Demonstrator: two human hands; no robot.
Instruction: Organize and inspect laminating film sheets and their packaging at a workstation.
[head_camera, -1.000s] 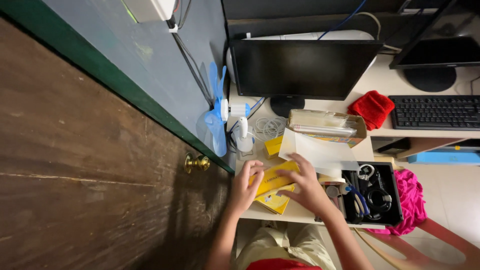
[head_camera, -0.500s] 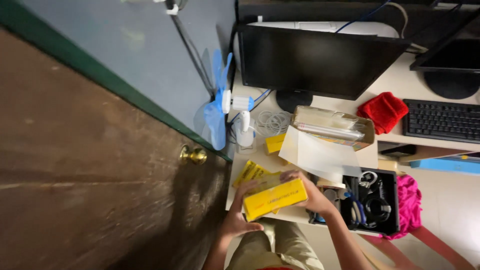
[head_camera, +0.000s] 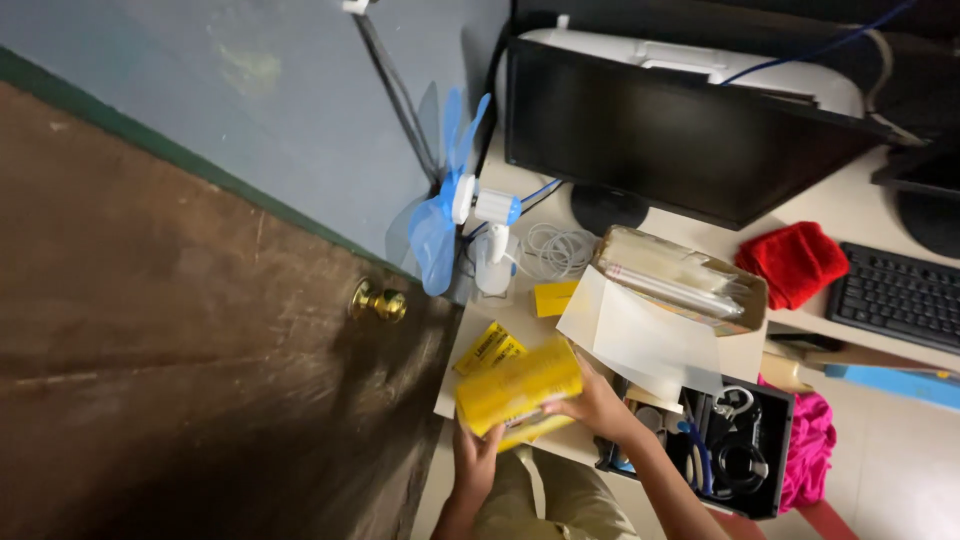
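Both of my hands hold a long yellow box (head_camera: 518, 385) just above the near edge of the white desk (head_camera: 510, 320). My left hand (head_camera: 478, 455) grips its near left end from below. My right hand (head_camera: 598, 405) holds its right end. A second flat yellow packet (head_camera: 488, 347) lies on the desk just behind the box, partly covered by it.
A small blue fan (head_camera: 450, 205) stands at the desk's left beside a coil of white cable (head_camera: 558, 248). A cardboard box (head_camera: 680, 280), a white sheet (head_camera: 640, 335), a dark monitor (head_camera: 680, 140), a red cloth (head_camera: 792, 262), a keyboard (head_camera: 895, 295) and a black bin of tools (head_camera: 735, 450) fill the right. A brown door with a brass knob (head_camera: 378, 302) stands on the left.
I lifted the yellow box off the pile and drew it toward me. My left hand went from on top of the yellow things to under the box's near end. The view moved closer.
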